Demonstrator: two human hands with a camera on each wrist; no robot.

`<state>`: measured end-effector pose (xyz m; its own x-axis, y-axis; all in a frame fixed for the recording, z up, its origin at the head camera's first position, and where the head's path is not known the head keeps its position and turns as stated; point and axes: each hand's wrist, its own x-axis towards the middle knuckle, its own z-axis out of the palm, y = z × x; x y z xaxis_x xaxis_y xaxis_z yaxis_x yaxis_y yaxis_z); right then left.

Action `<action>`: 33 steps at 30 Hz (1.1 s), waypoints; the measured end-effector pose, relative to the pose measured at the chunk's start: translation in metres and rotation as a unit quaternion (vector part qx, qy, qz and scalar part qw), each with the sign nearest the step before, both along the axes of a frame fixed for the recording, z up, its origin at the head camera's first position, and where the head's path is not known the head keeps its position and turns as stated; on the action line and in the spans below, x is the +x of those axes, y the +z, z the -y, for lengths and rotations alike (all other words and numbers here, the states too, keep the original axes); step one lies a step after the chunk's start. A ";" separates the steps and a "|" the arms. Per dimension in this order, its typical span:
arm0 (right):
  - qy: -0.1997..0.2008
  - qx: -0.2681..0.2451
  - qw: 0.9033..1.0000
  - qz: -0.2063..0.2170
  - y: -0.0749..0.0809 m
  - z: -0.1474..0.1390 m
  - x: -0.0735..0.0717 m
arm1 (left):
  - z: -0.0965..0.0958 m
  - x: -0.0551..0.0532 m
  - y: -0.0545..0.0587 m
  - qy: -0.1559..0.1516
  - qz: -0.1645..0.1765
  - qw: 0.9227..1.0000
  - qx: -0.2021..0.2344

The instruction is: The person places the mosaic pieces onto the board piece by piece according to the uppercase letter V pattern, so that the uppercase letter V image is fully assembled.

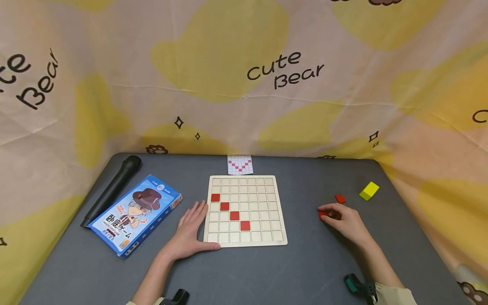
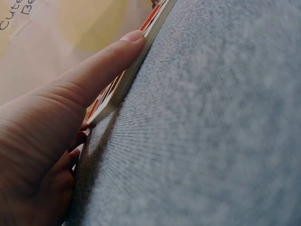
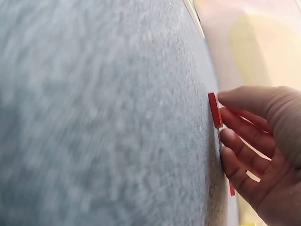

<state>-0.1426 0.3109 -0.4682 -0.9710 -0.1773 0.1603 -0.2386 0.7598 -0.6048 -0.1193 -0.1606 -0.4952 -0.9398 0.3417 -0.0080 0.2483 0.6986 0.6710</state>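
Observation:
The pale square grid board (image 1: 263,242) lies in the middle of the table, with several red square tiles (image 1: 234,216) set in its cells along a diagonal. My left hand (image 1: 188,239) rests at the board's lower left corner, fingers spread along the left side. In the left wrist view its thumb (image 2: 113,59) lies on the near edge of the board (image 2: 124,84). To the right of the board, my right hand (image 1: 348,222) pinches a red tile (image 3: 215,110) by thumb and fingers at the tabletop. Another red tile (image 1: 340,198) lies just beyond that hand.
A yellow block (image 1: 369,191) sits at the far right. Behind the board stands a small pattern card (image 1: 240,164) showing a V of red squares. On the left lie a blue game box (image 1: 137,216) and a black microphone-like stick (image 1: 112,190). A patterned cloth (image 1: 228,84) hangs behind the grey table.

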 end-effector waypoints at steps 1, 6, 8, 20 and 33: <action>0.002 0.006 1.000 0.000 0.000 -0.001 0.001 | 0.000 0.000 0.000 -0.001 0.001 1.000 0.000; 0.001 0.008 1.000 0.001 0.000 -0.002 0.002 | 0.000 0.000 0.000 -0.002 0.002 1.000 -0.002; 0.001 0.008 1.000 -0.004 0.000 -0.001 0.002 | 0.001 0.000 0.000 -0.003 0.003 1.000 -0.002; 0.022 0.018 1.000 0.009 0.002 -0.004 0.002 | 0.001 0.000 0.001 -0.001 0.005 1.000 0.000; 0.026 0.017 0.999 -0.005 -0.001 0.002 -0.002 | 0.000 -0.001 0.001 0.000 0.006 1.000 -0.003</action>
